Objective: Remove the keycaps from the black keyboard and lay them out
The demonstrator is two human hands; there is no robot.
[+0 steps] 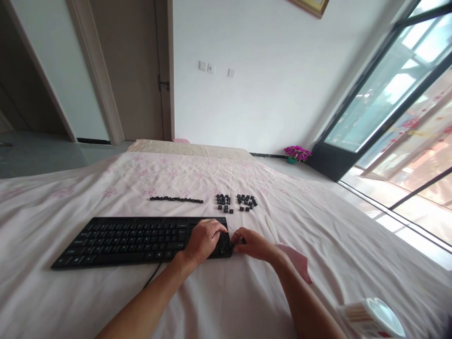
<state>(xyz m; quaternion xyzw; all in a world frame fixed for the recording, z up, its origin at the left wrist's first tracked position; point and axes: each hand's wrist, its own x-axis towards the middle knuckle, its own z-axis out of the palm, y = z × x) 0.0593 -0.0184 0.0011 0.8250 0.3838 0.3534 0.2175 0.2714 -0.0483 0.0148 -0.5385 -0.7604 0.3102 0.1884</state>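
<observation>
A black keyboard (130,239) lies on a pale pink patterned cloth (226,301). My left hand (205,240) rests over its right part, fingers bent and pointing right, and hides some of the keys. At the keyboard's right edge is my right hand (247,242), its fingers curled together; whatever they hold is too small to make out. Beyond the keyboard, loose black keycaps form a long row (176,199) and two small groups, one in the middle (223,201) and another to its right (247,201).
A pink cloth piece (298,263) lies beside my right forearm. At the lower right stands a clear container of thin sticks (374,318). A dark cable runs from beneath the keyboard towards me. Purple flowers (297,153) stand by the far wall.
</observation>
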